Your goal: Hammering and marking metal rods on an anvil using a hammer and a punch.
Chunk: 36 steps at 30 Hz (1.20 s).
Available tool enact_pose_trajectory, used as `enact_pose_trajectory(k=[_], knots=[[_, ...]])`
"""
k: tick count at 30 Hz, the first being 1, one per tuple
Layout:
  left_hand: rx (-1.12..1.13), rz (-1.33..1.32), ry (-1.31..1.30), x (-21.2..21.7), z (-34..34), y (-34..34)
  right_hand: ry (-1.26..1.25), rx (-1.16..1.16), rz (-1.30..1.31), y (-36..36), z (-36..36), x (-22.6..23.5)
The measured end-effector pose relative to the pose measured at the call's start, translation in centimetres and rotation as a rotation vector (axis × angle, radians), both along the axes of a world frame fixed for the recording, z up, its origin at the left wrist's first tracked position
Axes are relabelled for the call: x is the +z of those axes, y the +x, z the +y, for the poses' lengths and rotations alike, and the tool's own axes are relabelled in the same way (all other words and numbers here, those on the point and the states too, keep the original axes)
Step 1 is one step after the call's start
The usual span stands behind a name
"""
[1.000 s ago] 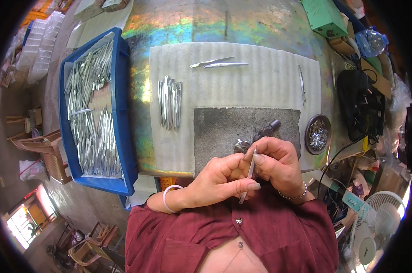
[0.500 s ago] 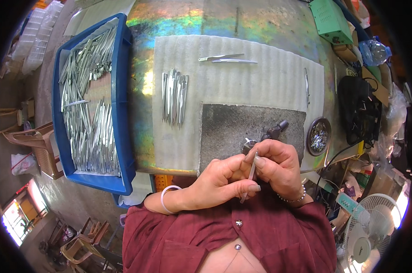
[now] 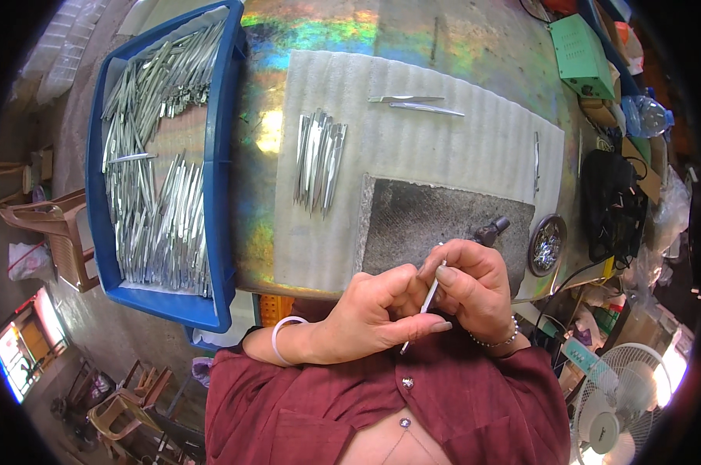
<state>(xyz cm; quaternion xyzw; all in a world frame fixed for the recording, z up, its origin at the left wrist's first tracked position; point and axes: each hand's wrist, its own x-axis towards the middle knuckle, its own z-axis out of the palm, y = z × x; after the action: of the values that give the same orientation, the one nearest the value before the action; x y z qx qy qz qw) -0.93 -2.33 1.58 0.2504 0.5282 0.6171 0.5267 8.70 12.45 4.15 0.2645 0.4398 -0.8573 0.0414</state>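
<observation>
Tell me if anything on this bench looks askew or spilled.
Nothing stands out. Both hands hold one thin metal piece; a small bundle lies on the white mat, the rest heaped in the blue tray.

A tray (image 3: 225, 232) full of blades (image 3: 161, 194) lies along the left edge of the surface (image 3: 381, 39), and just right of it a mat (image 3: 443, 147) carries a bundle of blades (image 3: 318, 159) at its left side, two blades (image 3: 416, 103) at its far edge and a slab (image 3: 432, 221) at its near edge. Right of the slab sits a dish (image 3: 546, 245); a box (image 3: 583, 56) stands at the far right corner.
</observation>
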Motion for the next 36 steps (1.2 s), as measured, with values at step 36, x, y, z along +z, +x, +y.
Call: enact_pose_trajectory(k=[36], knots=[[0.41, 1.421, -0.542, -4.7, 2.3, -9.2, 0.984, -0.141, 0.059, 6.2, 1.1, 0.5]])
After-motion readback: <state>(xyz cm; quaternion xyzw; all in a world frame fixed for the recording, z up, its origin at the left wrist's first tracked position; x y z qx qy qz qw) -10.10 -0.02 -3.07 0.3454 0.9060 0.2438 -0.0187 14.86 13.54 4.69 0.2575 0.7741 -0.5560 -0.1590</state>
